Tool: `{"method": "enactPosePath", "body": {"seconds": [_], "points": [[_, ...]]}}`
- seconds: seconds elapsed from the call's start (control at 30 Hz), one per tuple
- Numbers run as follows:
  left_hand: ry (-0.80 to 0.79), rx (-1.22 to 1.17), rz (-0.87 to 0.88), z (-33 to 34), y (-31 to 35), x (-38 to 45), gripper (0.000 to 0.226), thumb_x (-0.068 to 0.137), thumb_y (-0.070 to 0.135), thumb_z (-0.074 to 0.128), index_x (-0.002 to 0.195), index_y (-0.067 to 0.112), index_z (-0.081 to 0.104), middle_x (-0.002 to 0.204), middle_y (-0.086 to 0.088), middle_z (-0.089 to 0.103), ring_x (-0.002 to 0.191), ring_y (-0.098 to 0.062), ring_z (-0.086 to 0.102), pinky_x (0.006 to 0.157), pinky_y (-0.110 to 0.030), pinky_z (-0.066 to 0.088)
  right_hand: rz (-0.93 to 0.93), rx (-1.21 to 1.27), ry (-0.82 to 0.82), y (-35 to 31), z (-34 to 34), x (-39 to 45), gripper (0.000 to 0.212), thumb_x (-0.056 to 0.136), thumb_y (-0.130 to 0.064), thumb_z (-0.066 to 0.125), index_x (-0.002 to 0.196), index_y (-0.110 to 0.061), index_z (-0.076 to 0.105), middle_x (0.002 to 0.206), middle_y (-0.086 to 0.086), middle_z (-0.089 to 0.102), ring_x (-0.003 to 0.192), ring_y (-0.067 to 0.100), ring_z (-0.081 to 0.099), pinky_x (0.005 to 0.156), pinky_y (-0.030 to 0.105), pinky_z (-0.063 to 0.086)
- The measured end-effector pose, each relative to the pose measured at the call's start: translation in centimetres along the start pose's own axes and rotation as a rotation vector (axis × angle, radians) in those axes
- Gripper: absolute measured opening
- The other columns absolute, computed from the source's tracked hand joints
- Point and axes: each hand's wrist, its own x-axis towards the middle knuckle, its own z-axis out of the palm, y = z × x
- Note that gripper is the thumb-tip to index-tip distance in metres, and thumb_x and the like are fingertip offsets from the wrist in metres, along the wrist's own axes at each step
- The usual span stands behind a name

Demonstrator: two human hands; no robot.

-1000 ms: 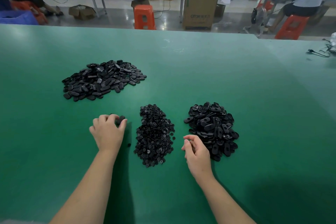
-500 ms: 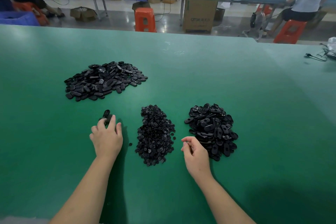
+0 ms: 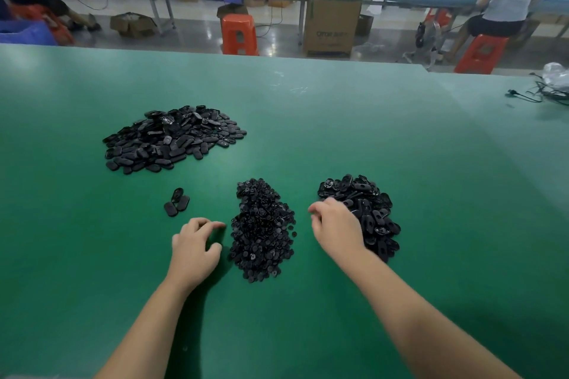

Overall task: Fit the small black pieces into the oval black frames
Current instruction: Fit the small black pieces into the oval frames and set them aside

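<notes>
A heap of small round black pieces (image 3: 261,228) lies in the middle of the green table (image 3: 400,194). A heap of oval black frames (image 3: 369,209) lies to its right. Far left sits a bigger pile of oval parts (image 3: 172,138). Three oval parts (image 3: 177,201) lie loose in front of that pile. My left hand (image 3: 195,244) hovers just left of the small pieces, fingers loosely curled, holding nothing that I can see. My right hand (image 3: 334,226) reaches onto the left edge of the frame heap; its fingertips are blurred and I cannot tell if they hold a frame.
Black cables (image 3: 542,94) and a clear bag lie at the table's far right. Beyond the far edge stand orange stools (image 3: 240,34), a cardboard box (image 3: 331,24) and a bench where a person (image 3: 508,0) sits.
My left hand let go of the oval parts, which now lie loose, and drew back right toward the small pieces. My right hand moved forward onto the frame heap.
</notes>
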Motion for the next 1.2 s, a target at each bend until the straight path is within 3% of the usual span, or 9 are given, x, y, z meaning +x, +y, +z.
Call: {"method": "enactPosePath", "body": {"seconds": [0.07,0.13,0.33,0.5,0.6,0.77,0.9,1.07,1.2], "points": [[0.032,0.068,0.031,0.3,0.0,0.1,0.030,0.093,0.029,0.061,0.122,0.030,0.066,0.116,0.006,0.049,0.118,-0.017,0.046,0.102,-0.039,0.027,-0.085,-0.190,-0.041,0.6,-0.6,2.1,0.030,0.102,-0.024,0.053,0.130,-0.020,0.064,0.124,0.002,0.061,0.114,0.021,0.051,0.092,0.033,0.050],[0.062,0.082,0.042,0.5,0.2,0.0,0.026,0.093,0.031,0.066,0.120,0.029,0.067,0.113,0.005,0.052,0.115,-0.018,0.048,0.099,-0.040,0.030,-0.133,-0.346,-0.130,1.0,-0.9,4.1,0.035,0.102,-0.025,0.053,0.136,-0.019,0.059,0.131,0.006,0.056,0.120,0.027,0.045,0.100,0.036,0.045],[0.132,0.029,0.031,0.7,0.2,0.2,0.018,0.093,0.035,0.070,0.109,0.029,0.073,0.104,0.007,0.054,0.108,-0.015,0.051,0.093,-0.036,0.030,-0.144,-0.495,-0.305,1.4,-0.7,6.5,0.032,0.101,-0.027,0.058,0.131,-0.019,0.064,0.129,0.010,0.054,0.121,0.032,0.042,0.102,0.040,0.042],[0.158,-0.019,0.021,0.6,0.4,0.3,0.004,0.089,0.033,0.076,0.089,0.030,0.073,0.099,0.008,0.055,0.101,-0.015,0.053,0.091,-0.038,0.032,-0.150,-0.434,-0.265,1.5,-0.7,7.1,0.027,0.098,-0.027,0.064,0.123,-0.016,0.065,0.123,0.009,0.056,0.118,0.030,0.044,0.100,0.038,0.043],[0.159,-0.024,0.010,0.6,0.4,0.4,0.012,0.088,0.032,0.077,0.081,0.031,0.067,0.099,0.007,0.056,0.099,-0.016,0.053,0.091,-0.039,0.033,-0.146,-0.334,-0.224,1.6,-1.1,7.1,0.021,0.098,-0.026,0.065,0.114,-0.014,0.064,0.117,0.008,0.061,0.115,0.028,0.050,0.096,0.037,0.045],[0.157,-0.026,-0.001,0.7,0.4,0.5,0.013,0.088,0.034,0.077,0.081,0.031,0.067,0.098,0.007,0.056,0.097,-0.015,0.052,0.092,-0.039,0.033,0.022,0.131,0.049,1.4,-1.8,6.0,0.014,0.096,-0.026,0.068,0.104,-0.015,0.064,0.092,-0.005,0.067,0.086,0.015,0.061,0.081,0.034,0.052],[0.159,-0.017,0.002,0.7,0.3,0.4,0.011,0.088,0.035,0.076,0.083,0.031,0.068,0.097,0.008,0.056,0.096,-0.015,0.052,0.092,-0.039,0.033,0.142,0.407,0.013,1.2,-1.0,3.4,0.013,0.093,-0.026,0.072,0.100,-0.020,0.064,0.083,-0.014,0.062,0.076,0.002,0.058,0.080,0.028,0.055],[0.161,-0.008,0.007,0.7,0.3,0.4,0.011,0.089,0.035,0.075,0.083,0.032,0.067,0.098,0.009,0.056,0.096,-0.015,0.052,0.090,-0.037,0.032,0.180,0.152,-0.251,1.5,-0.1,1.0,0.015,0.097,-0.033,0.066,0.108,-0.023,0.068,0.091,-0.012,0.067,0.086,0.013,0.065,0.083,0.036,0.058],[0.157,0.001,0.004,0.8,0.2,0.5,0.011,0.090,0.037,0.074,0.084,0.034,0.065,0.098,0.009,0.055,0.097,-0.014,0.051,0.090,-0.037,0.031,0.142,-0.042,-0.184,1.2,-0.2,0.6,0.012,0.099,-0.034,0.060,0.103,-0.025,0.069,0.105,-0.006,0.063,0.080,0.017,0.061,0.072,0.031,0.052]]}}
